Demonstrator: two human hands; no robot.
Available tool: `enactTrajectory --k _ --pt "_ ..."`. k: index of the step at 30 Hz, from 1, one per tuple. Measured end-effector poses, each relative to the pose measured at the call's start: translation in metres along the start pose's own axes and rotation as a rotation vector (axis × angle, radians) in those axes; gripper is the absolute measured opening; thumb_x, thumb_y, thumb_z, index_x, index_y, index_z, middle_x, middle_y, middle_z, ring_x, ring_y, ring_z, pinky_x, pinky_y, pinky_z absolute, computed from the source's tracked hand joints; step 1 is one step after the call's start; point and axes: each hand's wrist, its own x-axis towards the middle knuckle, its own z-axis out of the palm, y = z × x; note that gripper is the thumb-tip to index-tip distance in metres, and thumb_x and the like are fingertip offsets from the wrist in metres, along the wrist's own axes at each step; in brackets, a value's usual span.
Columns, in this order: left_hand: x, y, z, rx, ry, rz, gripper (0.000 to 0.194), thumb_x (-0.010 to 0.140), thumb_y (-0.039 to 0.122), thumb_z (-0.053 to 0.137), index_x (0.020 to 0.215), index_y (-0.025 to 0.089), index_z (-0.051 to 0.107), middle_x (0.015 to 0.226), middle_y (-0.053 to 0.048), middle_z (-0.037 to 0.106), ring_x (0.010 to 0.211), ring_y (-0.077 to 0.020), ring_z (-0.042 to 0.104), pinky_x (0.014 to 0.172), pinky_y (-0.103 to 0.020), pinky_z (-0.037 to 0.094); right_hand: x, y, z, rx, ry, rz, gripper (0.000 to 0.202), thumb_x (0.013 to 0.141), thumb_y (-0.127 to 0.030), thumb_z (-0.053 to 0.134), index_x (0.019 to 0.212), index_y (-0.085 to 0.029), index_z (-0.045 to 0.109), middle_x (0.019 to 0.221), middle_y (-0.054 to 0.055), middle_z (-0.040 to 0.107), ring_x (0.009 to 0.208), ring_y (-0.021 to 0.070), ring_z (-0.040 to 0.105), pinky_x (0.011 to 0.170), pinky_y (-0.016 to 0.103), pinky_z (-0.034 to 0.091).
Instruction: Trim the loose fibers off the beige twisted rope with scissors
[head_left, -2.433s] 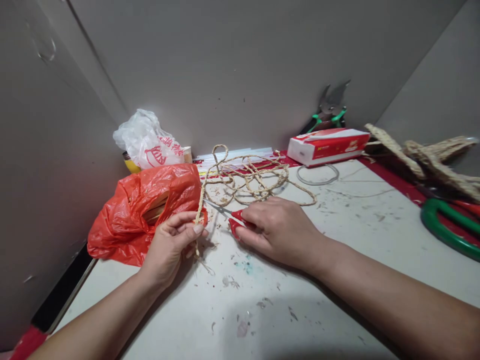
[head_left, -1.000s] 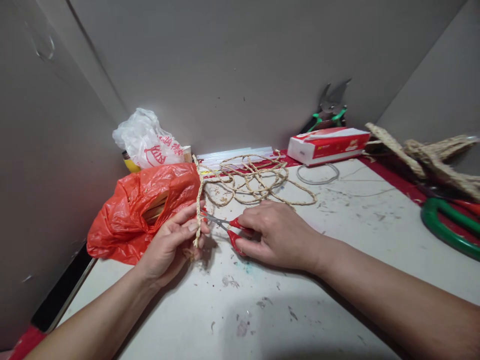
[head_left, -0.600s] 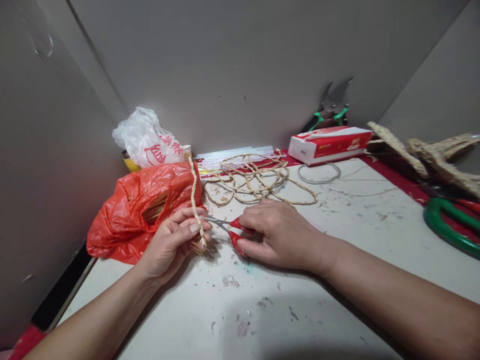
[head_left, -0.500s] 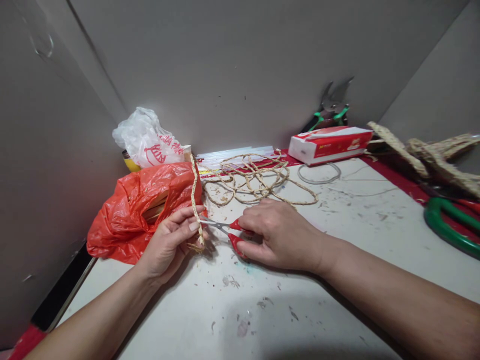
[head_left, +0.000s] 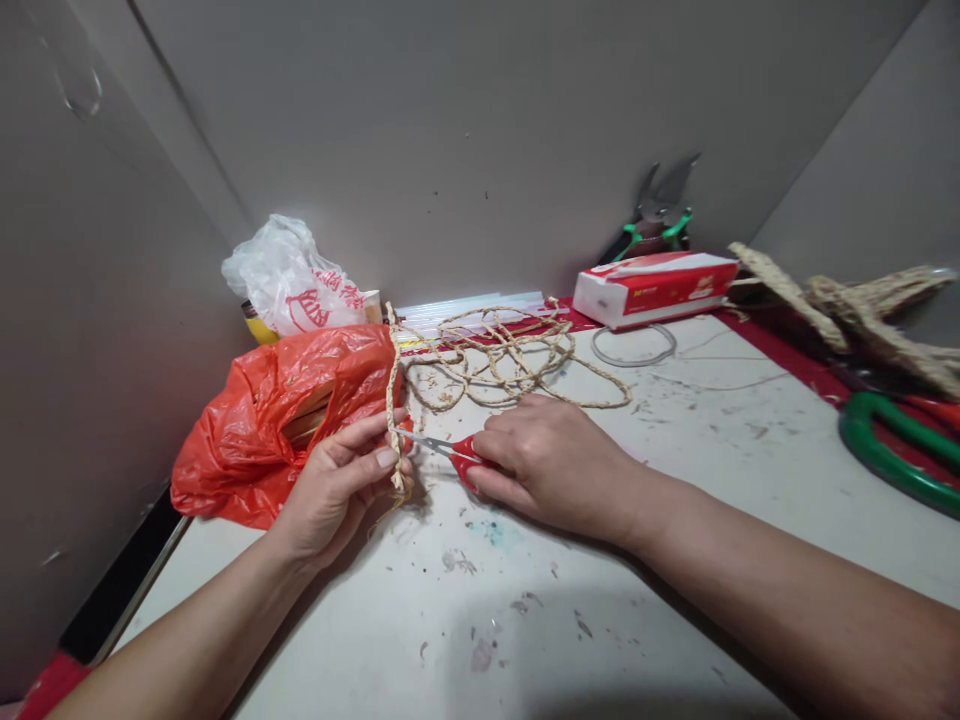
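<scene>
Pale, scuffed tabletop (head_left: pixel 352 630); left fingers (head_left: pixel 367 470) pinch braided cord (head_left: pixel 392 385) (fibrous, frayed); right fingers (head_left: pixel 501 488) grip red-handled scissors (head_left: pixel 462 456).

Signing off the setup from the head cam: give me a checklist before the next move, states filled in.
1. Left hand grips the braided cord: ok, pinched near its lower end.
2. Right hand holds the scissors by the red handles: ok.
3. Blades open: not ok, they look nearly shut.
4. Left thumb well away from the blade tips: not ok, they are close together.
5. Held braid separate from the cord loops behind: cannot tell.
</scene>
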Motion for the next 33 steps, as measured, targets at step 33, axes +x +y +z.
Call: enactTrajectory --k 33 --pt "0.0015 -0.0012 -0.0006 0.029 0.037 0.036 0.042 0.068 0.014 0.074 0.11 0.017 0.068 0.081 -0.004 0.068 0.066 -0.0089 0.059 0.065 -0.021 0.048 0.0021 -0.0057 -0.0019 0.004 -0.06 0.019 0.028 0.085 -0.035 0.052 0.066 -0.018 0.063 0.063 0.002 0.064 0.06 0.0138 0.052 0.063 0.03 0.028"
